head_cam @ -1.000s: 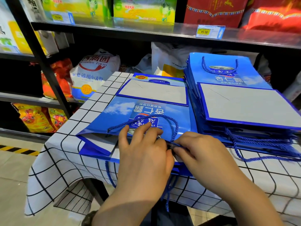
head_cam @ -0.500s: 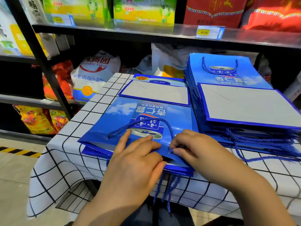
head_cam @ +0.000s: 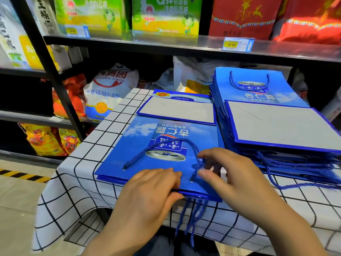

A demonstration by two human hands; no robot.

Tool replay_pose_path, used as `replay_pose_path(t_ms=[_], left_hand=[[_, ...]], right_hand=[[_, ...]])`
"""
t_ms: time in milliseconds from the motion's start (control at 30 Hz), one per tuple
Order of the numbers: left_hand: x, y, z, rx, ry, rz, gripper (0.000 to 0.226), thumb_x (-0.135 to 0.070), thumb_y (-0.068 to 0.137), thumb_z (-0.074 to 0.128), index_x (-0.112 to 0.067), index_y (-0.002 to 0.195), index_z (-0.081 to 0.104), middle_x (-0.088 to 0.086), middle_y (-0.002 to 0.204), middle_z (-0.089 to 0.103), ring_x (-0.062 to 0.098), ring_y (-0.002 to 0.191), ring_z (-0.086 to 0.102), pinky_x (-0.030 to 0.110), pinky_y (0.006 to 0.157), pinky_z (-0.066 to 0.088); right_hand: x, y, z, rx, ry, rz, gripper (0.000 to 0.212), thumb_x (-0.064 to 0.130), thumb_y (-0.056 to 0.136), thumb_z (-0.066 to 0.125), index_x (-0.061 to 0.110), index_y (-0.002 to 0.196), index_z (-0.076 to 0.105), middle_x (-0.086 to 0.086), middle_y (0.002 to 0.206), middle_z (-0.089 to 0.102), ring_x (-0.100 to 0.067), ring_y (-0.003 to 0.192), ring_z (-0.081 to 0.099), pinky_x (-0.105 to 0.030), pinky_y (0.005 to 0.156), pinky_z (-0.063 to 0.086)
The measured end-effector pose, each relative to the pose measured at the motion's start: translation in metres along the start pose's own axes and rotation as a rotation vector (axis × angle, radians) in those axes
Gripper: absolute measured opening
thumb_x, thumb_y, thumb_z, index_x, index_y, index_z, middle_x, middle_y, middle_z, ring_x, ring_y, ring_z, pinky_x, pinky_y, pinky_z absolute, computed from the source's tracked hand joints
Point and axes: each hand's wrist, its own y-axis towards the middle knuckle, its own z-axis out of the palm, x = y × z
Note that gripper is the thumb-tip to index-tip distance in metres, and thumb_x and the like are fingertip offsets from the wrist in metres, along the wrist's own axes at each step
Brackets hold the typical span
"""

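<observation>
Here's the bag (head_cam: 147,145), blue, folded flat, lying at the near middle of the table (head_cam: 92,154) on a white checked cloth, its print upside down from this side. The left hand (head_cam: 151,193) is down on the bag's near edge, open, fingers fairly straight and pressing the top face, thumb along the very rim. The right hand (head_cam: 234,180) is in at the bag's right near corner, forefinger and thumb curved to either side of the cord (head_cam: 179,139) where it runs into its eyelet, but that hand is blurred and I cannot tell whether it pinches the cord or only brushes it. The cord itself loops up over the printed can and comes down to a second eyelet on the left. More cords (head_cam: 191,218) dangle off the near edge of the table, below the left hand. Just beyond the bag lies a second bag (head_cam: 177,109), grey base turned up, touching it. To the right, just beside both, sits a thick stack (head_cam: 276,126) of the same bags, its cords spilling toward the near right. Behind the table, on the far left, a flour sack (head_cam: 108,91) stands under a shelf (head_cam: 166,43) that carries green boxes (head_cam: 162,13), red packs (head_cam: 243,15) and a price tag (head_cam: 238,44) on its front lip.
</observation>
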Motion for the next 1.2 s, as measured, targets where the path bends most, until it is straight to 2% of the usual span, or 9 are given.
replay_pose_path(t_ms=[167, 267, 367, 467, 567, 667, 833, 1067, 1200], left_hand=[[-0.001, 0.02, -0.014, -0.087, 0.004, -0.037, 0.011, -0.039, 0.082, 0.045, -0.031, 0.089, 0.046, -0.014, 0.074, 0.067, 0.009, 0.073, 0.054, 0.022, 0.065, 0.037], [-0.003, 0.028, -0.02, -0.151, 0.02, 0.026, 0.014, -0.035, 0.084, 0.045, -0.029, 0.096, 0.048, -0.012, 0.081, 0.068, 0.009, 0.079, 0.052, 0.02, 0.071, 0.036], [0.003, 0.025, -0.032, -0.283, 0.05, 0.014, 0.029, -0.042, 0.082, 0.048, -0.029, 0.108, 0.049, -0.012, 0.113, 0.058, 0.008, 0.113, 0.048, 0.031, 0.103, 0.024], [0.013, 0.022, -0.046, -0.556, 0.068, -0.188, 0.039, -0.038, 0.078, 0.055, -0.019, 0.112, 0.051, 0.0, 0.128, 0.045, 0.018, 0.124, 0.038, 0.039, 0.106, 0.022], [0.01, 0.023, -0.048, -0.71, -0.175, -0.352, 0.018, -0.035, 0.08, 0.053, -0.026, 0.096, 0.055, -0.018, 0.111, 0.05, -0.001, 0.106, 0.047, 0.022, 0.092, 0.039], [-0.008, 0.035, -0.041, -0.551, -0.697, -0.501, 0.034, -0.052, 0.068, 0.05, -0.038, 0.099, 0.057, -0.029, 0.1, 0.062, -0.008, 0.094, 0.057, 0.006, 0.071, 0.043], [-0.03, 0.064, -0.039, -0.523, -1.026, -0.369, 0.053, -0.025, 0.072, 0.063, -0.011, 0.121, 0.049, -0.015, 0.097, 0.069, 0.001, 0.087, 0.065, 0.014, 0.071, 0.049], [-0.011, 0.086, -0.038, -0.641, -0.292, -0.259, 0.054, -0.008, 0.079, 0.037, -0.01, 0.132, 0.046, 0.008, 0.093, 0.069, 0.016, 0.074, 0.055, 0.034, 0.063, 0.043], [0.024, 0.079, -0.029, -0.507, 0.156, -0.065, 0.058, -0.002, 0.07, 0.03, -0.009, 0.126, 0.043, 0.018, 0.12, 0.061, 0.025, 0.108, 0.06, 0.031, 0.086, 0.043]], right_hand=[[0.002, -0.004, 0.006, 0.167, -0.125, -0.153, 0.067, 0.068, 0.067, 0.038, 0.045, 0.13, 0.036, 0.029, 0.127, 0.042, 0.007, 0.118, 0.037, -0.014, 0.101, 0.028], [0.004, 0.001, 0.008, -0.074, -0.052, -0.175, 0.037, 0.053, 0.075, 0.037, 0.045, 0.111, 0.041, 0.02, 0.104, 0.064, -0.005, 0.091, 0.061, -0.023, 0.081, 0.05], [0.002, 0.007, 0.002, -0.183, 0.164, -0.151, 0.019, 0.054, 0.074, 0.041, 0.051, 0.093, 0.048, 0.017, 0.087, 0.063, -0.009, 0.066, 0.059, -0.02, 0.061, 0.045], [0.003, 0.012, -0.004, -0.332, 0.374, -0.096, 0.016, 0.051, 0.072, 0.049, 0.054, 0.086, 0.056, 0.019, 0.08, 0.065, -0.007, 0.063, 0.058, -0.013, 0.056, 0.042], [0.012, 0.017, 0.002, -0.477, 0.425, -0.092, 0.016, 0.045, 0.074, 0.05, 0.047, 0.088, 0.058, 0.024, 0.078, 0.064, -0.001, 0.061, 0.056, -0.007, 0.055, 0.039], [0.029, 0.022, 0.02, -0.596, 0.281, -0.159, 0.018, 0.034, 0.081, 0.049, 0.034, 0.098, 0.053, 0.023, 0.088, 0.06, 0.004, 0.064, 0.054, -0.001, 0.059, 0.036], [0.044, 0.031, 0.046, -0.601, 0.359, -0.216, 0.025, 0.025, 0.081, 0.048, 0.031, 0.105, 0.05, 0.013, 0.109, 0.056, -0.001, 0.088, 0.06, -0.007, 0.078, 0.045], [0.045, 0.041, 0.04, -0.097, 0.462, -0.215, 0.054, 0.028, 0.077, 0.057, 0.052, 0.12, 0.036, 0.028, 0.129, 0.046, 0.007, 0.123, 0.041, -0.012, 0.098, 0.036], [0.032, 0.029, 0.033, -0.4, 0.389, -0.22, 0.037, 0.03, 0.083, 0.054, 0.034, 0.119, 0.049, 0.021, 0.117, 0.057, 0.009, 0.11, 0.049, 0.0, 0.087, 0.034]])
